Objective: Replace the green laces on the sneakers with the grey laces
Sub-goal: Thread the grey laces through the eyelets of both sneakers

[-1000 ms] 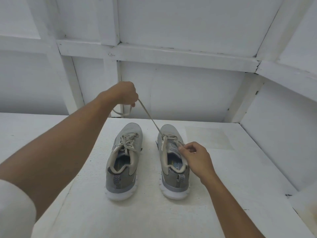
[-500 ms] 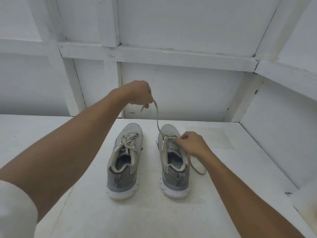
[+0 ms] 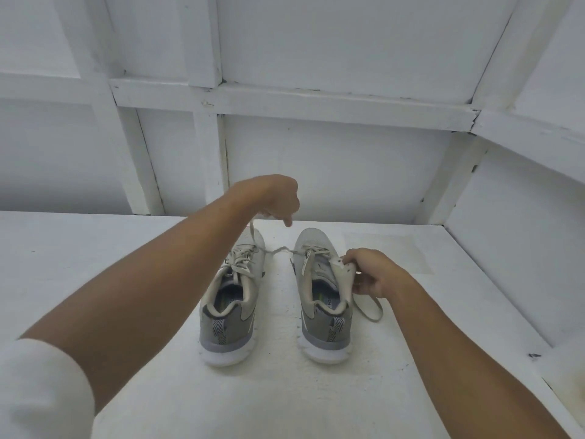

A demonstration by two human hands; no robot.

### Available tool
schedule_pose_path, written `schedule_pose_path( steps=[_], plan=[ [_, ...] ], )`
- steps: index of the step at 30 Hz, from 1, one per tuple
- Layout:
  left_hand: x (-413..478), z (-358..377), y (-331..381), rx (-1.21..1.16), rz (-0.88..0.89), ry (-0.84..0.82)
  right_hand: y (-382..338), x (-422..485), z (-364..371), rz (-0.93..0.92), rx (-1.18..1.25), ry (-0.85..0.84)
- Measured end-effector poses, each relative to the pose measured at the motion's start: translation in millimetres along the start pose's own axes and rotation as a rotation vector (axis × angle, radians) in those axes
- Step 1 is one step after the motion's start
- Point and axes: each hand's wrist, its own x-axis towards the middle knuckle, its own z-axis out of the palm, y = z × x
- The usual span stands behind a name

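Hanging from the left hand (image 3: 272, 198), a pale lace (image 3: 278, 250) reaches the right sneaker (image 3: 324, 335).

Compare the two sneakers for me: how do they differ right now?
The left sneaker is laced to the top; the right sneaker is laced only near the toe, its lace trailing loose to the left hand. The right hand grips the right sneaker's collar; no hand holds the left sneaker. Both are grey, white-soled, upright, toes pointing away.
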Motion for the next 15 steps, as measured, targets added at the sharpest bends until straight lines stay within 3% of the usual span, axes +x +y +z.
schedule_pose_path(
  steps=[5, 11, 15],
  plan=[
    [7.2, 36.1, 20.5, -0.165, 0.076, -0.027, 2.2, 5.3, 2.6, -0.005, 0.068, 0.0],
    [21.5, 77.3, 30.2, -0.295, 0.155, 0.196, 6.3, 8.0, 0.1, -0.006, 0.079, 0.002],
    [32.8, 100.4, 29.9, -0.408, 0.158, 0.231, 6.7, 8.7, -1.5, -0.01, 0.081, -0.003]
  ],
)
